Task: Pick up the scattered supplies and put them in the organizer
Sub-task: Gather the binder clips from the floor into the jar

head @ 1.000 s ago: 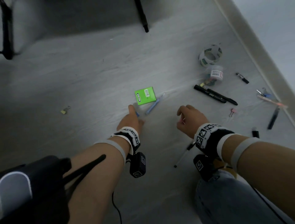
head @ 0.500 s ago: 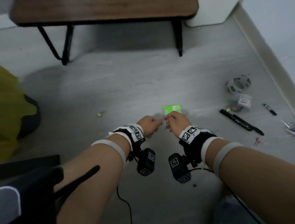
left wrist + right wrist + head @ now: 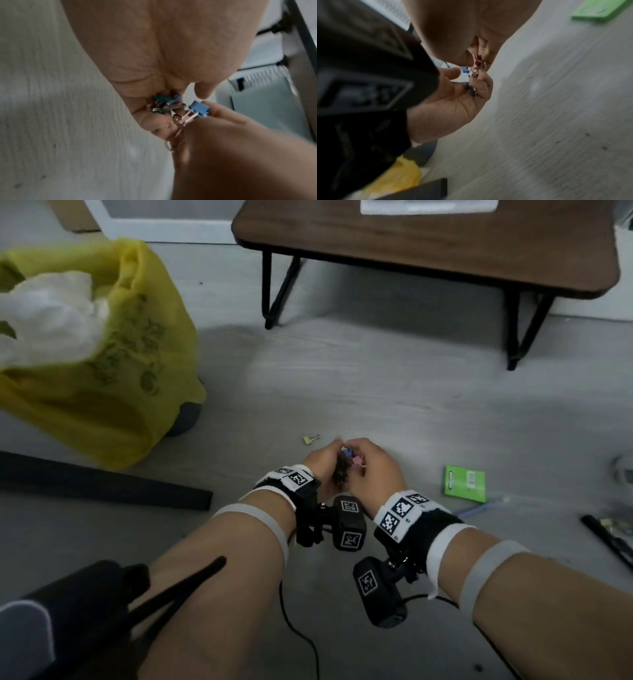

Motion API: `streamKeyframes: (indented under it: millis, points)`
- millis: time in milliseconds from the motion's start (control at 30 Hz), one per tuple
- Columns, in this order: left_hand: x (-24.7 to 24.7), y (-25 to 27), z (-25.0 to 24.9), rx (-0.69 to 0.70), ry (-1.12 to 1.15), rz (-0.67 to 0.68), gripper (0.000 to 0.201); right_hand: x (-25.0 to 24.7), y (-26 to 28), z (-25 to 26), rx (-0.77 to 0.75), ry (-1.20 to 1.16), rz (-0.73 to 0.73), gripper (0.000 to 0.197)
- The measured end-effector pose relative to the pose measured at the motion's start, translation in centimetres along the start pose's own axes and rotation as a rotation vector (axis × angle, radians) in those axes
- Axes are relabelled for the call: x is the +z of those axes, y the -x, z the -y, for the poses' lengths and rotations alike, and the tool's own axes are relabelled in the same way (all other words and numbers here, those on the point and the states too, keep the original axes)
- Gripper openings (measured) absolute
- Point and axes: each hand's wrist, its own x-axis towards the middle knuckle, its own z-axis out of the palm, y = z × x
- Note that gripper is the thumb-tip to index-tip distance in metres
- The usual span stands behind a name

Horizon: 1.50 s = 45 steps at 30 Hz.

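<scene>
Collection is under way but far from finished, and no organizer shows in any view. The left hand [image 3: 323, 462] is cupped around a small cluster of binder clips [image 3: 162, 103], dark green and blue with wire handles, nested in its palm. The right hand [image 3: 371, 465] meets it, fingers pinching a blue binder clip [image 3: 199, 110] by its thin metal loops, seemingly adding it to the pile; a pink one [image 3: 357, 461] peeks between the hands. Still on the pale wood-grain floor [image 3: 376, 392]: a yellow binder clip [image 3: 310, 438] just beyond the hands, a flat glossy green packet [image 3: 466, 483] to the right, a slim bluish pen [image 3: 479, 507] beside it, and black markers [image 3: 603, 537] at the frame's edge. A crinkled yellow plastic bag [image 3: 113, 392] slumps to the left.
</scene>
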Motion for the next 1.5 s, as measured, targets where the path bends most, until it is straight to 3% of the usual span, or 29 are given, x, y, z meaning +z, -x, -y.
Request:
streamKeyframes:
  millis: [100,200,300,400,467,533,600,800,1133,1300,1433,1500]
  points:
    - [-2.2,0.0,-0.5,0.005,0.12,-0.056,0.034,0.7,-0.1,1.2,-0.034,-0.199,0.191,0.055]
    - [-4.2,-0.5,-0.5,-0.049,0.074,-0.062,0.027,0.5,-0.3,1.4,-0.028,-0.32,0.339,0.058]
    - [-5.2,-1.5,-0.4,-0.092,0.051,-0.113,0.035,-0.3,-1.1,0.3,-0.058,-0.173,0.292,0.053]
    - [-6.1,-2.8,-0.8,-0.018,-0.023,-0.211,0.04,-1.2,-1.9,-1.9,-0.02,-0.099,0.154,0.039]
    - [-7.0,-3.8,-1.2,0.15,-0.292,-0.34,0.041,-1.7,-1.8,-3.3,0.014,-0.054,0.147,0.034]
    - [-7.7,-4.7,-1.5,0.311,-0.683,-0.46,0.029,-1.8,-1.4,-4.6,0.022,-0.016,0.165,0.033]
    - [-7.9,-5.4,-1.7,0.368,-0.917,-0.504,0.018,-1.6,-0.9,-5.9,0.025,0.013,0.18,0.035]
    - [-8.1,-7.3,-0.6,0.397,-1.214,-0.411,0.034,-1.0,0.2,-8.2,0.03,0.058,0.234,0.04]
    - [-7.5,-6.7,0.3,0.381,-1.327,-0.369,0.018,-1.2,-0.2,-6.4,0.053,0.111,0.323,0.034]
    - [-6.9,-6.7,0.4,0.325,-1.382,-0.351,0.028,-1.4,-0.6,-5.9,0.058,0.102,0.348,0.035]
    - [-6.2,-6.4,0.1,0.29,-1.36,-0.344,0.049,-1.4,-0.5,-5.7,0.064,0.121,0.36,0.033]
    - [-6.1,-6.4,0.1,0.296,-1.369,-0.376,0.041,-1.4,-0.4,-5.7,0.064,0.137,0.37,0.034]
